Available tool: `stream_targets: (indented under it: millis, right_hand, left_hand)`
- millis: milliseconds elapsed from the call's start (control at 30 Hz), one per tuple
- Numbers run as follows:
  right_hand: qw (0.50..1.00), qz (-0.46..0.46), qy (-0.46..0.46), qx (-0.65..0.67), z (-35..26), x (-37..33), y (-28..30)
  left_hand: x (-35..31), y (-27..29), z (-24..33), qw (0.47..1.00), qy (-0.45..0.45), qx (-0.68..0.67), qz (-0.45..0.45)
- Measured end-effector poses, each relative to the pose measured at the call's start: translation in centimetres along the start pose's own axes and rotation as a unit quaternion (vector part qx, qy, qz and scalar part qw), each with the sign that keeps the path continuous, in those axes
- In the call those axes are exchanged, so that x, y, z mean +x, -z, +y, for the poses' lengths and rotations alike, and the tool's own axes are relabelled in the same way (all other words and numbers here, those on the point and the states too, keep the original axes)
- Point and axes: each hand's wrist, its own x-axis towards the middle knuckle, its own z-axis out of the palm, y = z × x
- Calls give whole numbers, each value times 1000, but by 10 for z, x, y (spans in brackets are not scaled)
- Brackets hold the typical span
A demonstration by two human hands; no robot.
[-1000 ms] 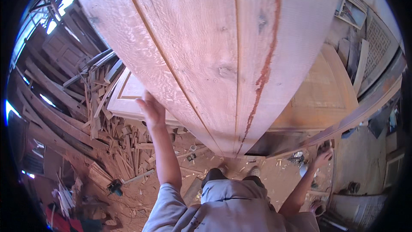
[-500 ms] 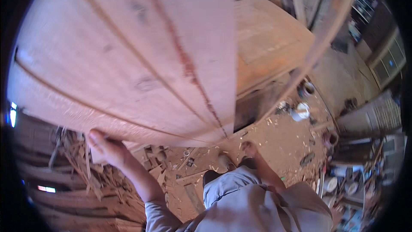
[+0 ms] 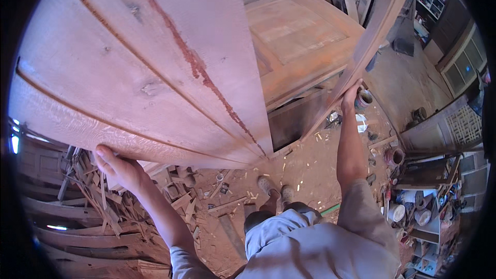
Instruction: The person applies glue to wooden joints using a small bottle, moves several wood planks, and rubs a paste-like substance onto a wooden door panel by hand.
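Observation:
I hold a large panel of joined reddish wooden boards (image 3: 155,67) up in front of me, its face filling the upper left. A dark red streak runs down one seam. My left hand (image 3: 118,166) grips the panel's lower left edge from underneath. My right hand (image 3: 352,93) is closed around a long thin wooden edge piece (image 3: 382,26) that rises to the upper right. Below, my shoes (image 3: 274,190) stand on a sawdust-strewn floor.
A flat wooden door (image 3: 294,36) lies on supports ahead. Scrap wood and offcuts (image 3: 103,212) pile at the left. Tins and pots (image 3: 408,212) crowd shelves at the right. A small cup (image 3: 363,98) stands near my right hand.
The panel has swung further left and up. My right hand rose from low near my body to grip the thin edge piece; my left hand stayed on the lower edge.

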Motion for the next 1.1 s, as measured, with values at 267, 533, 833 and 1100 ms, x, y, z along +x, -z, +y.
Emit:
stream_targets:
  millis: [267,533,833,1100]
  right_hand:
    - [997,51,-4,53,-12,-40,-2]
    - [988,91,29,123,-59,-61,18]
    - [987,97,43,-123,-214,-110,-62]
    - [950,-39,160,-265,-287,-158,-154]
  left_hand:
    - [-55,173,-152,980,28,114,-160]
    - [-92,107,-78,989,114,-23,-88]
    - [-106,111,23,967,211,-84,119]
    - [-189,206,6,946,217,-126,203]
